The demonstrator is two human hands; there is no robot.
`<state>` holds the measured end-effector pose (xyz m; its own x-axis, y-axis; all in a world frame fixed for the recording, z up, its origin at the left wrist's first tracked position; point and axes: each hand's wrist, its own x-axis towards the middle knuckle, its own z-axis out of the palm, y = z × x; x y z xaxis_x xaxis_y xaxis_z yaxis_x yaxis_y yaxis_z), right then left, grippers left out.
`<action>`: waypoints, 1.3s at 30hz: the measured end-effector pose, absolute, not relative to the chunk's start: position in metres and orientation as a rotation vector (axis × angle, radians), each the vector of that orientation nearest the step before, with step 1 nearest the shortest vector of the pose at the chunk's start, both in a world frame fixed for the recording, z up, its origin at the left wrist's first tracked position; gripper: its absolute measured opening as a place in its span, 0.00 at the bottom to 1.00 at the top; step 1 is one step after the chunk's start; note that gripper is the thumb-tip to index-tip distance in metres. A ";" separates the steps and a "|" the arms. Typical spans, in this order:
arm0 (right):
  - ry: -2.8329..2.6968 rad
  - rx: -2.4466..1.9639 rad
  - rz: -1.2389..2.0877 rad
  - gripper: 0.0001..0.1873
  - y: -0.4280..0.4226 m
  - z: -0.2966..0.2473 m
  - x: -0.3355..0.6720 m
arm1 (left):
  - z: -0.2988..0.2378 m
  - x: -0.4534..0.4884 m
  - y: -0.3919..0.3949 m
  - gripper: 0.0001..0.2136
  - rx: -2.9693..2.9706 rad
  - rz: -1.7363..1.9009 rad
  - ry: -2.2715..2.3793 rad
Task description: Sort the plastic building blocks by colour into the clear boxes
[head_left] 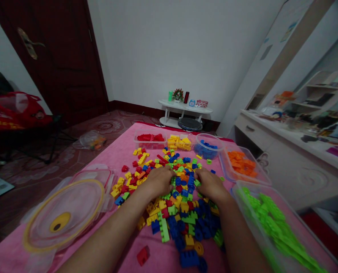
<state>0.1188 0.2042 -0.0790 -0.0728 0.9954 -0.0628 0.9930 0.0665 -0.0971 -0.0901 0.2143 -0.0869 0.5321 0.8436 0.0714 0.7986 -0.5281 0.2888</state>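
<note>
A heap of mixed plastic bricks point(183, 212) in red, yellow, blue and green lies on a pink cloth point(120, 151). My left hand point(159, 181) rests palm down on the heap's far left side, fingers curled into the bricks. My right hand point(211, 185) rests on the heap's far right side, fingers curled down among blue and green bricks. Whatever either hand holds is hidden under the fingers.
Sorted tubs stand around the heap: red bricks point(150, 138), yellow bricks point(180, 143), blue bricks point(207, 148), orange bricks point(241, 163), green bricks point(271, 223). Clear lids with a yellow rim point(65, 214) lie at the left. A white desk point(294, 151) is on the right.
</note>
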 end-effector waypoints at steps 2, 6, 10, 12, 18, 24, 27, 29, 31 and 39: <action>-2.284 -2.139 0.193 0.16 0.203 -0.076 0.117 | -0.087 -0.092 0.216 0.20 2.514 0.343 1.373; -2.227 -2.235 0.253 0.12 0.202 -0.070 0.119 | -0.087 -0.094 0.219 0.20 2.430 0.451 1.300; -1.988 -2.144 0.398 0.11 0.204 -0.066 0.129 | -0.090 -0.094 0.227 0.16 2.267 0.550 1.191; -1.775 -1.923 0.549 0.16 0.205 -0.064 0.128 | -0.091 -0.095 0.232 0.14 2.089 0.617 1.176; -0.992 -1.194 1.245 0.21 0.197 -0.056 0.082 | -0.075 -0.101 0.239 0.16 1.457 1.045 1.036; -0.939 -1.066 1.517 0.19 0.187 -0.067 0.043 | -0.057 -0.097 0.229 0.16 1.339 1.077 0.900; -1.164 -1.179 1.438 0.19 0.187 -0.073 0.042 | -0.056 -0.099 0.228 0.14 1.381 1.041 0.907; -1.353 -1.264 1.338 0.18 0.187 -0.073 0.045 | -0.057 -0.107 0.233 0.12 1.457 1.111 0.978; -1.675 -1.353 1.165 0.15 0.185 -0.072 0.046 | -0.060 -0.118 0.242 0.11 1.553 1.207 1.104; -2.422 -1.763 0.379 0.15 0.169 -0.068 0.030 | -0.060 -0.167 0.251 0.07 2.047 0.716 1.577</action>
